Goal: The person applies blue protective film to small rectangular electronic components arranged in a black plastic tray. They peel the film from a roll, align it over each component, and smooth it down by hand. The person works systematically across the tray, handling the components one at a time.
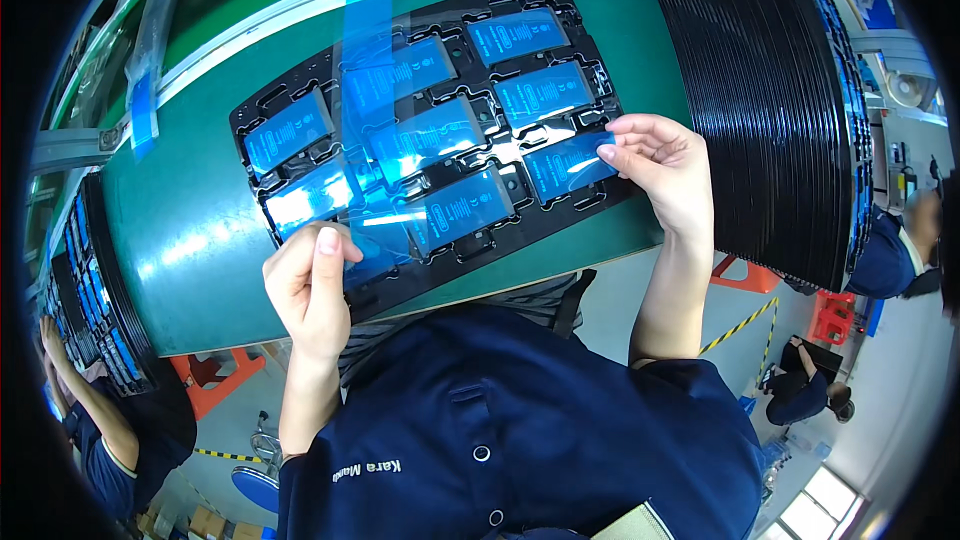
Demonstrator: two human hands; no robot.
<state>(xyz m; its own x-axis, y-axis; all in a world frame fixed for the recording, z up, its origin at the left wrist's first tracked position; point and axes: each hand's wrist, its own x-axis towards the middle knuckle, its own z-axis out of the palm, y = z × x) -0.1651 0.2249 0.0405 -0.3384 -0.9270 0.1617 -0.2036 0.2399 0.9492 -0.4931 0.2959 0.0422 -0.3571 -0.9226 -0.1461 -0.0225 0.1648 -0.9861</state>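
Observation:
A black moulded tray (262, 110) lies tilted on the green table, with several flat blue battery cells (540, 95) in its pockets. A translucent blue film strip (370, 50) runs from the far rail down across the tray. My left hand (312, 285) is closed in a pinch at the tray's near left, at the lower end of this film. At the right side, my right hand (665, 168) pinches the right end of the near-right battery cell (570, 168) between thumb and forefinger. Glare and film partly hide the cells on the left.
A tall stack of black trays (765, 110) stands to the right; another tray stack (115, 280) is at the left edge. A clear strip with a blue end (143, 115) hangs from the rail. Co-workers (105, 440) are at left and right, with red stools (222, 380) below.

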